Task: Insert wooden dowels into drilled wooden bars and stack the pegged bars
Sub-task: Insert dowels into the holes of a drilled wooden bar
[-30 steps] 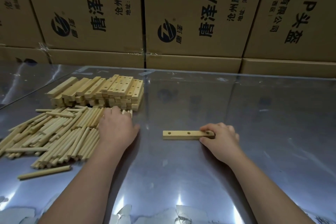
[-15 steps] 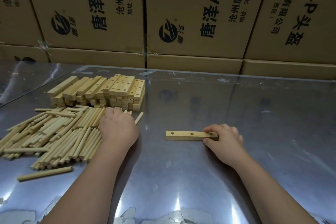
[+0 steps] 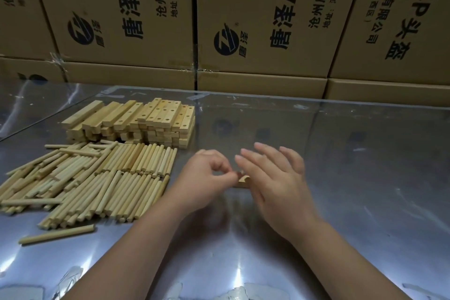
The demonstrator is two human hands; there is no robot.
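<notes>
Pale wooden drilled bar (image 3: 243, 179) on shiny metal table (image 3: 341, 178), mostly hidden between hands, left hand (image 3: 207, 178) curled in a pinch, contents unclear, right hand (image 3: 275, 178) fingers straight, spread over it, loose round wooden dowels (image 3: 97, 178) at left.

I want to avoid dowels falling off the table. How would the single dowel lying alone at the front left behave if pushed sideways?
The lone dowel looks round and the table is smooth and shiny, so it would probably roll easily. It is thin plain wood, so likely light and stiff.
</notes>
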